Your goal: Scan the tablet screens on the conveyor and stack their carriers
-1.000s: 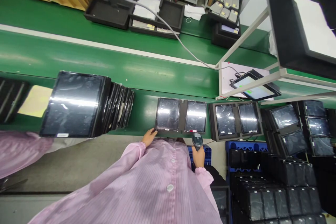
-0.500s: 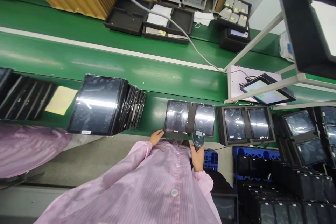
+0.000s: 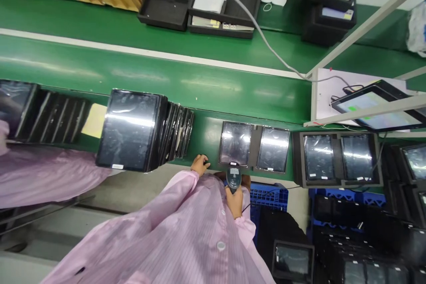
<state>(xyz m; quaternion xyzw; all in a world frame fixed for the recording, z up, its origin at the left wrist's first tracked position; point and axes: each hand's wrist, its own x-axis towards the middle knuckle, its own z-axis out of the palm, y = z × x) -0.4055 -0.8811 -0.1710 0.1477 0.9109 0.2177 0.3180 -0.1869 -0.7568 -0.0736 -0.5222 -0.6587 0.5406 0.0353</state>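
My right hand (image 3: 235,202) grips a barcode scanner (image 3: 234,178), its head at the lower edge of a tablet-like screen panel (image 3: 235,144). That panel lies in a dark foam tray (image 3: 253,146), with a second screen panel (image 3: 273,148) to its right. My left hand (image 3: 199,165) is at the bench's front edge, left of the tray and apart from it. Its fingers are curled at a small black object (image 3: 205,159) that I cannot make out. Farther left stands a leaning stack of screen panels (image 3: 129,128), the front one bearing a white label.
To the right sits another tray with two screen panels (image 3: 319,157); beyond it a tablet display (image 3: 379,104) stands behind a white frame. A grey cable (image 3: 266,40) crosses above the green bench (image 3: 149,71). A co-worker's pink sleeve (image 3: 49,173) is at left.
My right hand has moved the scanner left, from the right panel to the left panel's lower edge. My left hand has left the tray's edge. The view has shifted.
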